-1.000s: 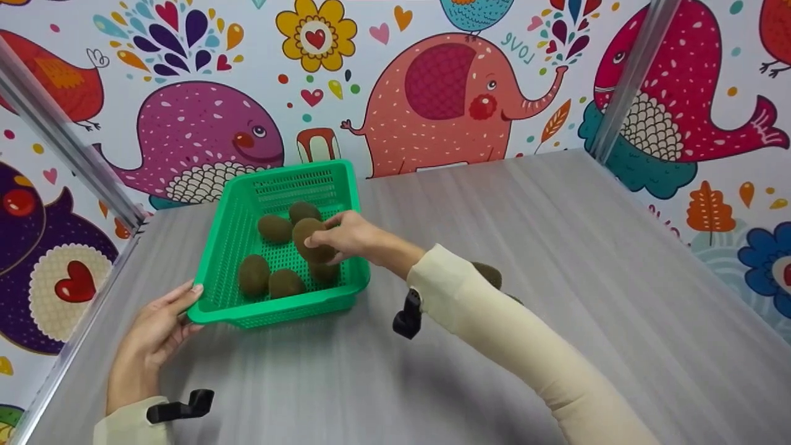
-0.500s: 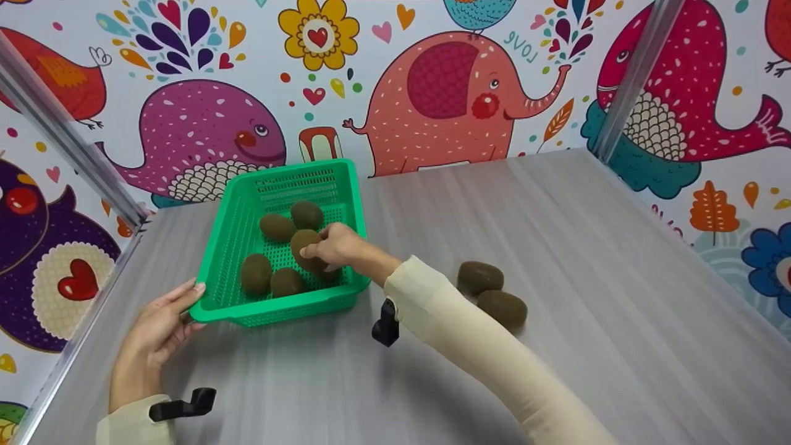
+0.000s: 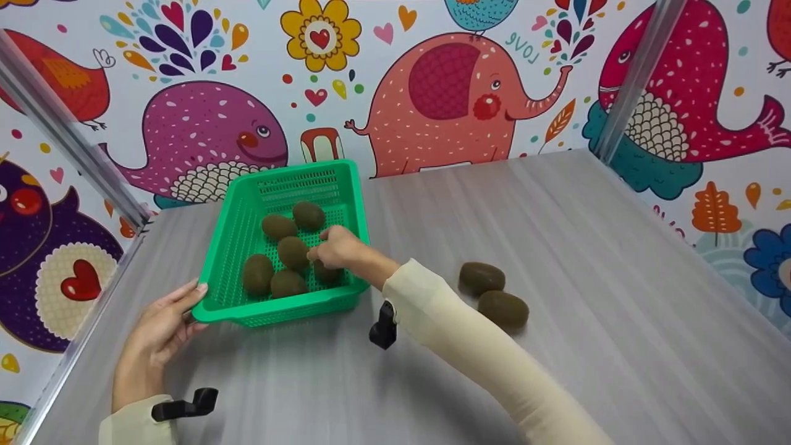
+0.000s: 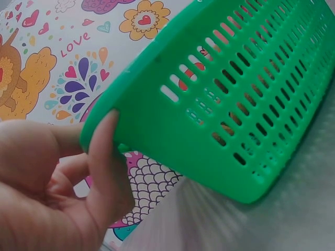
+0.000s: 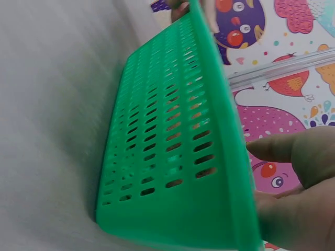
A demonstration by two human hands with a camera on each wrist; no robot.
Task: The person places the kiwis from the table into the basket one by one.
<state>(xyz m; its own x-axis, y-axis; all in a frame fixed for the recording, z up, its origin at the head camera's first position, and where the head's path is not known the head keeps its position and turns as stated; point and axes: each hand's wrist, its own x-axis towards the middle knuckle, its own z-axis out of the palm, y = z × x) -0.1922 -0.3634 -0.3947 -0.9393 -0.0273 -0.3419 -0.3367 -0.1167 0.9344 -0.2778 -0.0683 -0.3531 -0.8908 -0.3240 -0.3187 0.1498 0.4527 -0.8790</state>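
Observation:
A green plastic basket point(image 3: 281, 304) with slotted walls stands on the table at the left. Several brown kiwis lie in it, among them one kiwi point(image 3: 293, 252) near the middle. My left hand point(image 3: 157, 327) pinches the basket's near left corner, thumb on the rim point(image 4: 99, 117). Inside the basket, my right hand point(image 3: 341, 248) is beside the middle kiwi with nothing gripped. Its thumb point(image 5: 272, 148) is extended above the rim in the right wrist view, while the basket wall hides part of the hand. Partly under the right hand is another kiwi point(image 3: 327, 273).
To the right of the basket, two more kiwis lie close together on the grey table point(image 3: 556, 247): a farther kiwi point(image 3: 482, 278) and a nearer kiwi point(image 3: 503, 310). A wall point(image 3: 383, 74) printed with cartoon animals borders the table's back and sides, with metal posts at the corners.
My right hand has lowered a kiwi to the basket's floor and let go of it, drawing slightly right. My left hand has kept hold of the basket's corner.

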